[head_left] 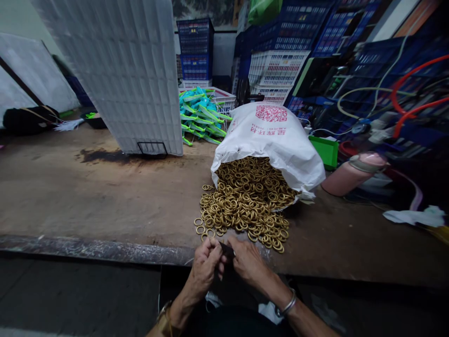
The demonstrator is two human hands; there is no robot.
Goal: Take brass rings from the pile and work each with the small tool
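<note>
My left hand [209, 260] is closed in a pinch at the table's front edge, with a ring just above its fingertips; I cannot make out what lies in the pinch. Close beside it, my right hand [247, 261] is closed on a short dark strip-like piece [227, 250], which reaches toward the left fingers. Right in front of both hands lies a heap of brass-coloured rings [233, 210]. They spill from the mouth of a white woven sack [259, 133] with red print, which lies on its side.
The wooden table [105, 206] has a worn front edge. A tall white ribbed panel [136, 79] stands at left in a black wire stand. Behind are green-and-blue pieces [201, 114] and stacked crates [195, 47]. A pink bottle [354, 174], green tray [324, 152] and red hose [403, 89] are at right.
</note>
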